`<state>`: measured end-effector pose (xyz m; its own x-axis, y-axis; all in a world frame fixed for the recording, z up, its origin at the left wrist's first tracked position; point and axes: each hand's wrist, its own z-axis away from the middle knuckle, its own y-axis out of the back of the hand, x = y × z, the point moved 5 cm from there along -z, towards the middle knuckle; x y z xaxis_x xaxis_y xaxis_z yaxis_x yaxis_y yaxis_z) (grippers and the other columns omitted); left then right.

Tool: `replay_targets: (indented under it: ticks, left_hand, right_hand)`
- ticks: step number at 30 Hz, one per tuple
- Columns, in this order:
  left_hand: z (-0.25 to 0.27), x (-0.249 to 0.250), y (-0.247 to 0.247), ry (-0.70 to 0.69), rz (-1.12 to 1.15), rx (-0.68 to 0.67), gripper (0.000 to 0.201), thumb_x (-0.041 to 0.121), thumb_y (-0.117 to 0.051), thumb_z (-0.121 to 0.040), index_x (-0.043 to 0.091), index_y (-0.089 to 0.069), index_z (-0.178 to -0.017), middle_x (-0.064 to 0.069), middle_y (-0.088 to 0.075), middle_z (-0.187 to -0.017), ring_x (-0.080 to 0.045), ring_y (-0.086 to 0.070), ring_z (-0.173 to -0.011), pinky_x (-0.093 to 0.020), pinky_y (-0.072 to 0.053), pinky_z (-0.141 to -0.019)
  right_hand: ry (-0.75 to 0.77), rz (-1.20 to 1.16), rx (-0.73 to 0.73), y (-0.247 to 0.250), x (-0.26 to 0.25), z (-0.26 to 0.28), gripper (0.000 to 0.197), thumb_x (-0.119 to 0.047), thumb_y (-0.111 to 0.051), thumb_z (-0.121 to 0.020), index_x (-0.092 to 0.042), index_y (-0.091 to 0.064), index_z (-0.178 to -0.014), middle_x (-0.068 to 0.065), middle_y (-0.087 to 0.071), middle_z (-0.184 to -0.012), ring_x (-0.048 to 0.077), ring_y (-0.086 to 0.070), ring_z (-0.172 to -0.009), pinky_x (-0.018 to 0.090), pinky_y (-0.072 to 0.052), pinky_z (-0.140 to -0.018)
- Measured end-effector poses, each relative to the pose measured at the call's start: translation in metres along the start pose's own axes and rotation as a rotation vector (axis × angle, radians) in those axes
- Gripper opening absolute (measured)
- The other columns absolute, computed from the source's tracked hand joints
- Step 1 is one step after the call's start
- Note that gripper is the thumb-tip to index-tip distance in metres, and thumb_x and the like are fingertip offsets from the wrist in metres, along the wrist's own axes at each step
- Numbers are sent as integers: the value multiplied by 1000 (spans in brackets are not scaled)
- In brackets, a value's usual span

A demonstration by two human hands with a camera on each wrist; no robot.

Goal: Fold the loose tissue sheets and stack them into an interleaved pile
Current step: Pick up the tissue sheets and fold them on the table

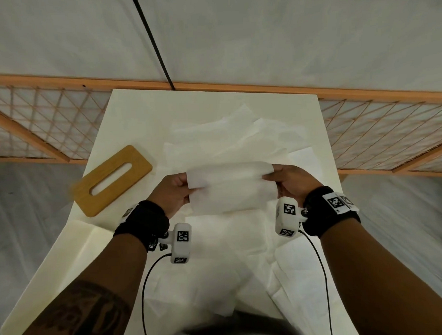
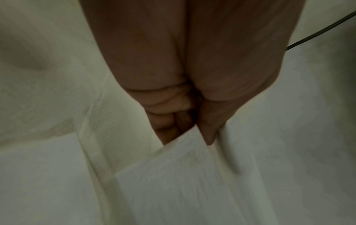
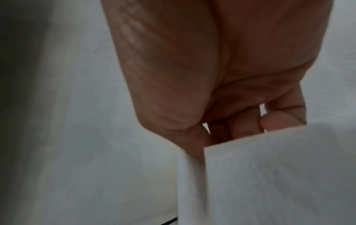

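A white tissue sheet point(image 1: 230, 187) is stretched between my two hands above the table, its far edge folded over toward me. My left hand point(image 1: 177, 191) pinches its left end, and my right hand point(image 1: 284, 181) pinches its right end. The left wrist view shows my curled fingers point(image 2: 169, 109) and thumb holding the tissue sheet point(image 2: 173, 175) at a corner. In the right wrist view my fingers point(image 3: 246, 126) hold the folded tissue sheet point(image 3: 269, 175) the same way. Loose tissue sheets point(image 1: 239, 136) lie spread on the table beyond my hands, and more tissue sheets point(image 1: 230, 262) lie beneath them.
A wooden tissue-box lid point(image 1: 112, 180) with a slot lies at the left of the cream table point(image 1: 128, 115). A white box point(image 1: 55, 271) sits at the near left edge. An orange wooden lattice frame point(image 1: 389, 136) stands behind the table. Camera cables point(image 1: 321, 276) hang from my wrists.
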<state>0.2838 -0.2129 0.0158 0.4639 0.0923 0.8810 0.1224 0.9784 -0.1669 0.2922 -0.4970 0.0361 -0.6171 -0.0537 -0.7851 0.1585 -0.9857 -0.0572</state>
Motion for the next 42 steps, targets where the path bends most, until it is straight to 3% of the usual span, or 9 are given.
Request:
replay_targets:
  ticks: [4,8,12,15,18,21,25,39,42]
  left_hand:
    - [3,2,3,35,-63,-17,24,-15,-50,-92,-1,-70,-94,-10,-74,-92,-24,-68,-86,-29,-59,-70]
    - [6,2,5,146,50,-51,41,-10,-32,-91,-2,-72,-96,-18,-72,-104,-29,-66,-89,-34,-59,-70]
    - [3,-1,10,174,151,-56,39,21,-40,-98,-1,-71,-107,-19,-69,-114,-36,-65,-93,-43,-54,-83]
    - [0,-3,8,135,27,-36,9,19,-66,-93,13,-71,-98,-9,-67,-108,-30,-64,-94,-39,-54,-78]
    - [-2,-8,8,75,-108,-50,23,-5,-70,-85,15,-65,-94,-8,-64,-107,-27,-63,-95,-33,-53,-73]
    - [1,-12,9,42,-292,-66,21,8,-76,-74,26,-72,-83,0,-68,-99,-22,-59,-88,-33,-45,-76]
    - [7,-22,9,26,-625,-105,25,4,-78,-81,28,-75,-87,-5,-72,-108,-37,-66,-95,-42,-54,-87]
    - [30,-71,4,27,-1103,-171,25,22,-85,-73,29,-70,-91,12,-42,-112,0,-50,-86,-9,-36,-75]
    - [29,-71,5,19,-1171,-162,25,31,-85,-71,32,-66,-88,15,-38,-114,-5,-50,-97,-22,-44,-84]
  right_hand:
    - [13,71,-23,-3,0,2,28,-1,-52,-99,-10,-73,-116,8,-77,-105,22,-73,-88,29,-59,-74]
    - [-10,-25,-49,-2,0,4,41,1,-40,-91,-1,-72,-115,8,-74,-102,28,-54,-81,31,-42,-65]
    - [-72,-70,-67,3,2,6,49,-37,-44,-102,0,-75,-112,-4,-64,-77,18,-49,-61,29,-43,-66]
    - [-40,61,-40,3,4,6,37,-39,-62,-97,-8,-76,-112,-4,-76,-95,16,-63,-76,24,-47,-68]
    - [-22,129,-57,0,11,4,24,-9,-70,-91,-14,-75,-114,-7,-75,-98,9,-68,-83,20,-51,-70]
    - [-58,136,-53,-3,21,4,32,0,-70,-88,-16,-75,-115,-5,-72,-103,12,-69,-85,21,-53,-69]
    - [-90,234,-48,-5,47,9,33,-2,-76,-84,-23,-77,-110,0,-64,-108,20,-59,-84,23,-50,-68]
    - [-118,753,-35,-17,88,2,29,-12,-85,-77,-24,-75,-102,-5,-57,-79,12,-57,-73,17,-47,-70]
    - [-121,973,-31,-23,71,-3,17,-27,-76,-88,-24,-76,-105,-8,-69,-98,16,-66,-101,23,-47,-85]
